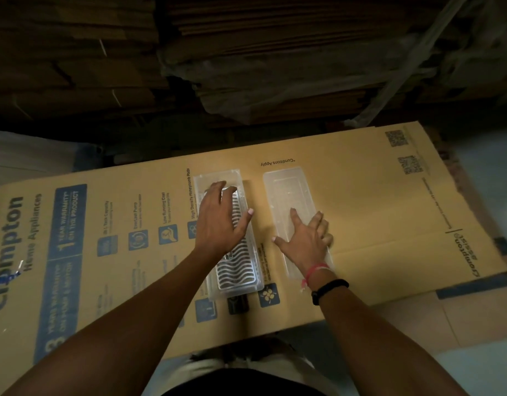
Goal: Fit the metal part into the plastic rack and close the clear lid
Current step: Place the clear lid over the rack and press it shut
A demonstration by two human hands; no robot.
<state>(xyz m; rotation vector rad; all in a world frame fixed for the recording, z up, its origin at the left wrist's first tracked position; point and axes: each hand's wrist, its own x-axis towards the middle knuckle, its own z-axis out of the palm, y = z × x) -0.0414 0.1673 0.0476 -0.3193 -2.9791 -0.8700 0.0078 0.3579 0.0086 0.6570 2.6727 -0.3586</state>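
Note:
A long clear plastic rack (215,178) lies lengthwise on a flattened printed carton. Inside it sits a metal part (239,270) with wavy slots, its near half visible. My left hand (221,221) rests flat on top of the rack and the metal part, fingers spread. To the right, apart from the rack, lies the clear lid (286,190), flat on the carton. My right hand (303,238) lies palm down on the lid's near half, fingers spread. Neither hand is seen gripping anything.
The flattened brown carton (375,210) with blue print serves as the work surface. A small dark object (238,304) lies just below the rack's near end. Stacks of flat cardboard, partly wrapped in plastic (275,67), rise behind the carton. Pale floor shows at the right.

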